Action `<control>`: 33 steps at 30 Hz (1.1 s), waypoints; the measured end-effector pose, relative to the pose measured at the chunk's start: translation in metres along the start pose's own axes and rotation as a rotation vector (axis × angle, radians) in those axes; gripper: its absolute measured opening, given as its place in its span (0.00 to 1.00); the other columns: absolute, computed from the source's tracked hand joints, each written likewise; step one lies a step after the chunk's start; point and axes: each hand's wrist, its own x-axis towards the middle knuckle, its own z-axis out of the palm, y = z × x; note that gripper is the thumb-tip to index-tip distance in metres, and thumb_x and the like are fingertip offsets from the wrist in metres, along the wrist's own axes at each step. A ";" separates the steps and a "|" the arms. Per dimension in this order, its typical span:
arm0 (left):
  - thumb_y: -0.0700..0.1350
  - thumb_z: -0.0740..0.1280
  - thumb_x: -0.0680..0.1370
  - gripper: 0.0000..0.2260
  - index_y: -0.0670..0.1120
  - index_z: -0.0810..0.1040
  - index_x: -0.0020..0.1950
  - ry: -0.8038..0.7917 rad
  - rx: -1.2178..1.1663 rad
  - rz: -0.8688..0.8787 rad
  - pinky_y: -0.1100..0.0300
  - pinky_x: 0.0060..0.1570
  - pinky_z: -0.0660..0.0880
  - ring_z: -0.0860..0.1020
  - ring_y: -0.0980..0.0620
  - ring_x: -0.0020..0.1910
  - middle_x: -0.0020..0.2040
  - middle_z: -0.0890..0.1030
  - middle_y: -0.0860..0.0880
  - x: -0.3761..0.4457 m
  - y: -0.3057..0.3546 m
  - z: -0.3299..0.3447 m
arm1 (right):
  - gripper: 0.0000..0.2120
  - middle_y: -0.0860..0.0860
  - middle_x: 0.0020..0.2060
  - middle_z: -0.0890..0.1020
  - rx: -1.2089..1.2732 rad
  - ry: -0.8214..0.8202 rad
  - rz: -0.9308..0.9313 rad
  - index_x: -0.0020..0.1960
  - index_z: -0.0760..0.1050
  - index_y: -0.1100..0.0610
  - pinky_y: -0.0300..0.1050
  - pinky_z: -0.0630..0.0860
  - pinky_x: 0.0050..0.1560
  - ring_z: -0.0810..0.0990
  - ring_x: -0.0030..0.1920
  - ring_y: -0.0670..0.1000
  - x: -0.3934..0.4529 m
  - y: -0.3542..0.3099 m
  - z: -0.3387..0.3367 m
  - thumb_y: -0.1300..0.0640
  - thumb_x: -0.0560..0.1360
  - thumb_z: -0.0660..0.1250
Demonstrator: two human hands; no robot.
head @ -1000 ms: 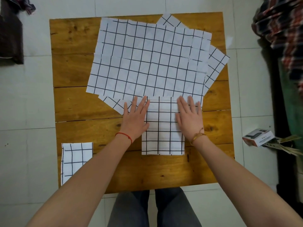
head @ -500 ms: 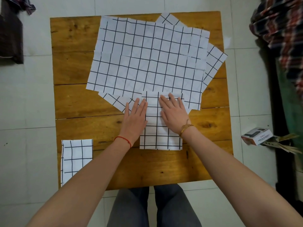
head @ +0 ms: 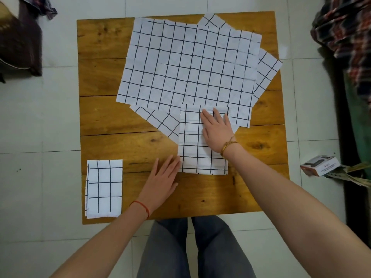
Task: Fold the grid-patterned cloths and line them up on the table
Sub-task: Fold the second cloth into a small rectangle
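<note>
A folded white cloth with a black grid (head: 192, 149) lies on the wooden table (head: 112, 117) in front of me. My right hand (head: 217, 130) rests flat on its upper right part, fingers spread. My left hand (head: 163, 177) lies flat on the table with its fingertips touching the cloth's lower left edge. Another folded grid cloth (head: 104, 188) sits at the table's near left corner. A pile of unfolded grid cloths (head: 186, 65) is spread over the far half of the table; the folded cloth's far edge overlaps it.
A small box (head: 319, 166) with some papers lies on the tiled floor to the right. Checked fabric (head: 345, 27) hangs at the right edge, and a dark piece of furniture (head: 18, 41) stands at the far left. My legs (head: 192, 247) are against the table's near edge.
My left hand has slid back from the cloth's upper left down to its lower left corner. My right hand has shifted left onto the cloth's upper part.
</note>
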 end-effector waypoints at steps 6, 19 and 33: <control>0.54 0.55 0.81 0.25 0.47 0.61 0.76 0.039 -0.097 -0.035 0.39 0.73 0.58 0.55 0.46 0.77 0.77 0.60 0.48 -0.009 0.005 -0.003 | 0.26 0.48 0.77 0.51 0.028 0.059 -0.045 0.78 0.50 0.54 0.60 0.47 0.75 0.47 0.77 0.56 0.000 0.008 0.001 0.52 0.81 0.49; 0.45 0.63 0.78 0.13 0.46 0.73 0.62 0.338 -0.632 -0.514 0.51 0.59 0.74 0.73 0.51 0.56 0.55 0.76 0.49 0.082 0.011 -0.060 | 0.07 0.46 0.34 0.74 0.715 0.325 0.655 0.45 0.72 0.56 0.41 0.69 0.34 0.75 0.38 0.49 -0.049 0.044 0.018 0.53 0.75 0.67; 0.42 0.71 0.75 0.10 0.43 0.74 0.53 0.333 -1.232 -0.712 0.69 0.40 0.72 0.78 0.52 0.48 0.49 0.80 0.47 0.107 0.005 -0.076 | 0.06 0.47 0.35 0.75 1.020 0.287 0.712 0.45 0.73 0.56 0.38 0.69 0.36 0.72 0.36 0.45 -0.040 0.030 0.009 0.58 0.71 0.70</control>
